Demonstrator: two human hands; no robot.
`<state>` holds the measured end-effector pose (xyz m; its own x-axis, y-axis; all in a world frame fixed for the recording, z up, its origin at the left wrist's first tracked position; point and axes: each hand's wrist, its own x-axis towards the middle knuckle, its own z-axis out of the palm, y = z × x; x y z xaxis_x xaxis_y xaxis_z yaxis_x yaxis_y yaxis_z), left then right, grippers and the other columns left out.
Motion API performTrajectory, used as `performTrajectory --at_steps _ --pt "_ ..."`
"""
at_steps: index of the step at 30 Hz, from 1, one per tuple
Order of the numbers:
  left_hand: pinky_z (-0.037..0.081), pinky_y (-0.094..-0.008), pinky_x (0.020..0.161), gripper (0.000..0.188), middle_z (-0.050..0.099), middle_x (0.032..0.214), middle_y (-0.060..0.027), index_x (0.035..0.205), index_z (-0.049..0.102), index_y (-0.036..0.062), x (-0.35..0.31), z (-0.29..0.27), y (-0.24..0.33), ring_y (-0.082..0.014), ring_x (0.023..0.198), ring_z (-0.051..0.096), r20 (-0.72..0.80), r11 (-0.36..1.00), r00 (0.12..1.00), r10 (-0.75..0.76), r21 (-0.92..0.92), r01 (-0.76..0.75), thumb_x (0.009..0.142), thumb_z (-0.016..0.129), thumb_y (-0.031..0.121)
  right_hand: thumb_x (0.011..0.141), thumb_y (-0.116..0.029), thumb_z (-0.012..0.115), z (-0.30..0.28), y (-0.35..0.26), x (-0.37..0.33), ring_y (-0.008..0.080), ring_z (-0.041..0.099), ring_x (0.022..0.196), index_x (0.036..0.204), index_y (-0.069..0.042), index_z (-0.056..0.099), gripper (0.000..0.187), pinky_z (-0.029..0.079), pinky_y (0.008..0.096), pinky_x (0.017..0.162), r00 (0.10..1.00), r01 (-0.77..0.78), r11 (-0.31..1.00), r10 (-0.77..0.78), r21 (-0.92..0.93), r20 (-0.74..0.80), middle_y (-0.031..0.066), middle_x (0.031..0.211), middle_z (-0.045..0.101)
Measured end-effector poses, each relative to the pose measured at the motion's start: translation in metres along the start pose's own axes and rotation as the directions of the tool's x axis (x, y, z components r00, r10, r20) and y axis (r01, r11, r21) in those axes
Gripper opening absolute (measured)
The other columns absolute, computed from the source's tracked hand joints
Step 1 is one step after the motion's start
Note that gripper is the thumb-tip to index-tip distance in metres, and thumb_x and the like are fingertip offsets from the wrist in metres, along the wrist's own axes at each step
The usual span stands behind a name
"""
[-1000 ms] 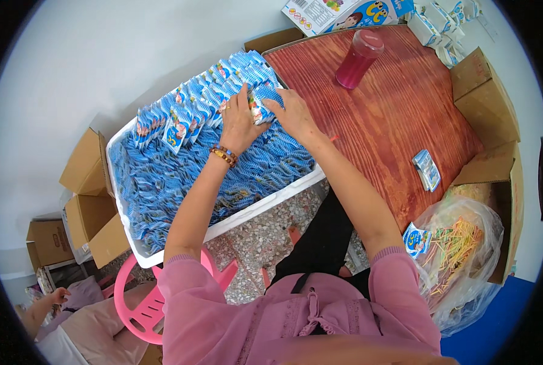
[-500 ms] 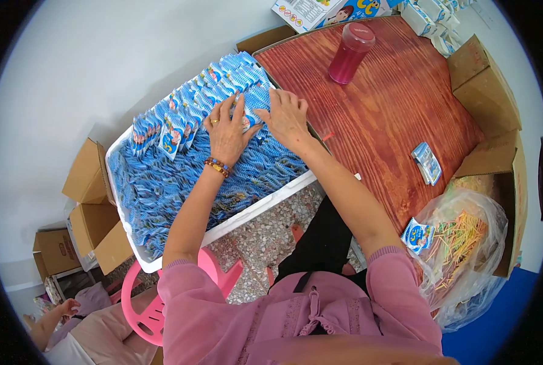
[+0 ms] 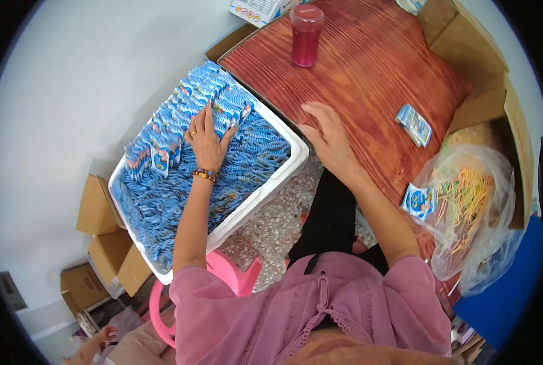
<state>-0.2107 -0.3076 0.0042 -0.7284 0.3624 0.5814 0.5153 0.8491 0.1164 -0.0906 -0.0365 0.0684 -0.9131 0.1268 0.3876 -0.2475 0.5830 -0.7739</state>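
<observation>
Blue-and-white, wavy-edged little packets point(image 3: 223, 125) now have just one hand on them

Half a second ago both hands were on the packets. Now the right hand point(image 3: 333, 146) has let go and is over the red-brown wooden table point(image 3: 369, 73), so only the left hand point(image 3: 207, 149) is on them. Its fingers and thumb are spread over a row; I can't tell if they pinch. More packets lie all around it in the white, box-shaped foam tub point(image 3: 298, 153). The right hand's fingers are apart and a bit bent, with no packet seen in them. A small blue-and-white packet stack point(image 3: 414, 126) is to its right.
</observation>
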Motion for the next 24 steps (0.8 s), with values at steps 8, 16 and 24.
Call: performTrajectory --at_steps 8,16,24 --pt "0.026 -0.0473 0.105 0.099 0.04 0.138 -0.0209 0.144 0.028 -0.0015 -0.011 -0.015 0.004 -0.0365 0.124 0.038 0.063 0.99 0.996 -0.059 -0.122 0.066 0.07 0.081 0.038 0.091 -0.007 0.056 -0.072 -0.001 -0.112 0.0272 0.049 0.12 0.118 -0.001 0.056 0.028 0.038 0.0342 0.1 0.975 -0.218 0.975 0.219 0.047 -0.03 0.0147 0.126 0.051" --pt "0.028 -0.0518 0.102 0.086 0.033 0.142 -0.024 0.145 0.024 -0.0018 -0.029 -0.005 0.002 -0.0415 0.127 0.034 0.133 0.964 0.955 -0.263 0.008 0.265 0.081 0.073 0.027 0.089 -0.003 0.056 -0.085 0.003 -0.16 0.0292 0.055 0.11 0.112 -0.001 0.058 0.023 0.043 0.0331 0.094 0.938 -0.32 0.94 0.332 0.117 -0.102 0.0145 0.119 0.056" --pt "0.033 -0.0479 0.103 0.083 0.05 0.131 -0.0234 0.13 0.048 -0.0036 -0.028 0.006 -0.012 -0.0405 0.121 0.046 -0.06 0.983 0.996 -0.07 0.166 0.079 0.071 0.074 0.048 0.089 -0.005 0.058 -0.103 -0.008 -0.18 0.0268 0.06 0.098 0.108 -0.001 0.06 0.019 0.049 0.0313 0.084 0.972 -0.202 0.979 0.205 0.036 -0.11 0.0119 0.114 0.059"
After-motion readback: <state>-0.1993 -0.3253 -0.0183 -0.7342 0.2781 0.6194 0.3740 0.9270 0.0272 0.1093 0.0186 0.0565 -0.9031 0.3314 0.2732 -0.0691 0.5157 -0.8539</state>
